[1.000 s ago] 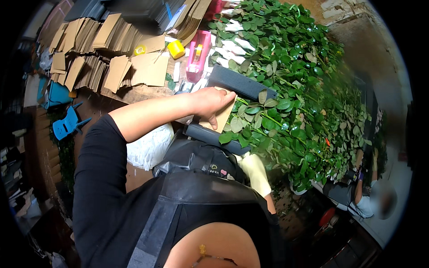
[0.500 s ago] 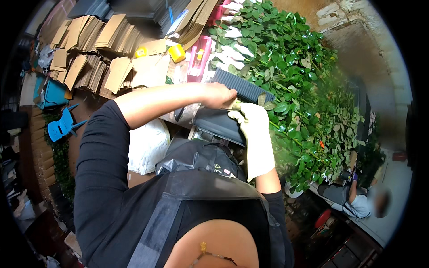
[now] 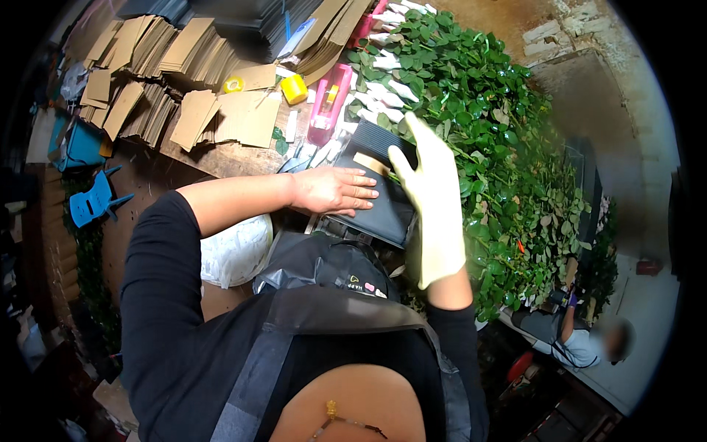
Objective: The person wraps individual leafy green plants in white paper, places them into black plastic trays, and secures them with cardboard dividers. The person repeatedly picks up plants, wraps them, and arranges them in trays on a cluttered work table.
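My bare left hand point(image 3: 335, 190) lies flat on a black sheet point(image 3: 379, 214), fingers stretched out. My right hand point(image 3: 434, 166), in a pale yellow glove, is beside the sheet's right edge with thumb and fingers apart. I see nothing held in it; whether it touches the edge is unclear. Just beyond the left fingers, a short tan strip point(image 3: 372, 163) lies on the black surface. A ribbed black section point(image 3: 374, 138) extends at the far side, partly hidden by the glove.
Leafy green stems point(image 3: 486, 140) with white-wrapped heads point(image 3: 383, 96) are heaped at the right. A pink tape dispenser point(image 3: 329, 107), a yellow tape roll point(image 3: 294, 89) and stacked cardboard pieces point(image 3: 193, 48) occupy the far left. A blue chair point(image 3: 96, 199) stands left; another person point(image 3: 578, 346) is at far right.
My hands have separated. The left moved nearer and flattened on the black sheet; the right opened and shifted slightly right. The ribbed section lies differently, and the tan strip now shows.
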### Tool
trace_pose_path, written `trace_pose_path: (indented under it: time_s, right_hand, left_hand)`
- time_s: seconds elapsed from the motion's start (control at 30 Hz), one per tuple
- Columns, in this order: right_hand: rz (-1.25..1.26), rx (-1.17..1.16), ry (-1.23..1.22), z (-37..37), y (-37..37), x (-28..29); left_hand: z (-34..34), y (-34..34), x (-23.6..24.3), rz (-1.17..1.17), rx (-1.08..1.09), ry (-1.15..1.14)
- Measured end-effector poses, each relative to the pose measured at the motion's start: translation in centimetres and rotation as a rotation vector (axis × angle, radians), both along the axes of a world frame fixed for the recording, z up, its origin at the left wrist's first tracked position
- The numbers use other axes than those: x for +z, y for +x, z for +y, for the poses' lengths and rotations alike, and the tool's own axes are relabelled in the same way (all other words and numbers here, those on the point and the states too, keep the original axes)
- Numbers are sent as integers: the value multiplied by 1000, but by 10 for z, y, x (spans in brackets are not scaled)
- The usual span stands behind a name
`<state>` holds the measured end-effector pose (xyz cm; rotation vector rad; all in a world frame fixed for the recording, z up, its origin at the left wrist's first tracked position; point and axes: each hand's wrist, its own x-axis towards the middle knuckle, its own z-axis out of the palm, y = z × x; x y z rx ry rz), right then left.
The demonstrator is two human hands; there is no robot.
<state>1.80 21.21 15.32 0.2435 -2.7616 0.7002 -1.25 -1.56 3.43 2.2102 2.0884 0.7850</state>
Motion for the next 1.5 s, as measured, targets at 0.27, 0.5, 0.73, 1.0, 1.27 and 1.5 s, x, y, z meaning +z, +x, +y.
trace_pose_path:
  time_s: [0.27,0.5,0.73,1.0,1.27,1.5]
  right_hand:
    - [-216,231,602,-19,37,-33]
    - [-287,184,694,-38,61,-53]
    - [-302,237,772,-44,83,-40]
    - [-295,212,812,-49,83,-39]
    - [-391,188,873,-54,83,-40]
    - [-409,174,878,-56,82,-40]
  left_hand:
    - [3,-2,5,-65,26,5]
    - [-20,25,2,185,329,487]
    - [-68,95,-99,-234,1446,-125]
    - [-82,24,-62,-1166,1341,-477]
    - [-81,26,-1,-1169,865,-403]
    - [-80,-1,51,-858,762,-689]
